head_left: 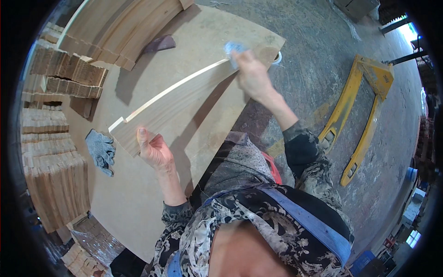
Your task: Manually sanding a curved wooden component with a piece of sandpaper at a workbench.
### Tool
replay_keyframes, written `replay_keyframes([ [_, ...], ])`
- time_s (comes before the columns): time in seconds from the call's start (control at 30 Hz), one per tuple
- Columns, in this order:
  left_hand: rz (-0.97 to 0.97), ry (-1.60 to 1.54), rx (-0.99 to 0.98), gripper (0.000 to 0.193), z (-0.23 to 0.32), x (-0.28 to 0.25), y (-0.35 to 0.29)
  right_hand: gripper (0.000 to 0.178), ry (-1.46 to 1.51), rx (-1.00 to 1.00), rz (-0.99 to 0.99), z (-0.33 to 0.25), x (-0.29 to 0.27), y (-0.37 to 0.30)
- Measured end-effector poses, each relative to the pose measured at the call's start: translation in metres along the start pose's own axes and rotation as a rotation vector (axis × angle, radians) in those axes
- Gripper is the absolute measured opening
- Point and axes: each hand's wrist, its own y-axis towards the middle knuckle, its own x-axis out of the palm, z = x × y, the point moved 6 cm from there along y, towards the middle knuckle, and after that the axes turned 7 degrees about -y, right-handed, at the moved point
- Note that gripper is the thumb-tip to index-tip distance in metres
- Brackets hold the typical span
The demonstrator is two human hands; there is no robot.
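Glove [100, 151] lies near stacked boards [56, 180], left grip [158, 151] clamping plank [184, 94], right grip [253, 76] blue object [234, 48].

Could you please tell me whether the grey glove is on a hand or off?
Off: the grey glove lies on the tabletop, and the left hand and right hand are bare.

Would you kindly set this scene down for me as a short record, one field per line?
Left hand: the left hand grips the near end of a wooden board
Right hand: the right hand, blurred, holds a pale blue item at the board's far end; its kind is unclear
Board: long, notched near the left hand, pale edge up
Surface: tan tabletop
Beside board: grey glove
Far left: stacked wooden pieces
Floor, right: yellow pallet truck
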Motion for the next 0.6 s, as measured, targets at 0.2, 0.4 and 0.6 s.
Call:
replay_keyframes([
  [0.2, 0.045, -0.034, -0.047, 0.05, -0.007, -0.035, 0.015, 0.041, 0.019, 0.064, -0.245, 0.034, 0.014, 0.006],
  [0.4, -0.152, 0.037, -0.031, 0.055, -0.002, -0.015, 0.001, 0.048, 0.04, 0.185, -0.22, 0.027, -0.015, 0.004],
  [0.6, -0.383, 0.212, -0.041, 0.067, 0.001, -0.021, -0.017, 0.053, -0.083, -0.178, -0.307, 0.012, -0.017, -0.01],
])
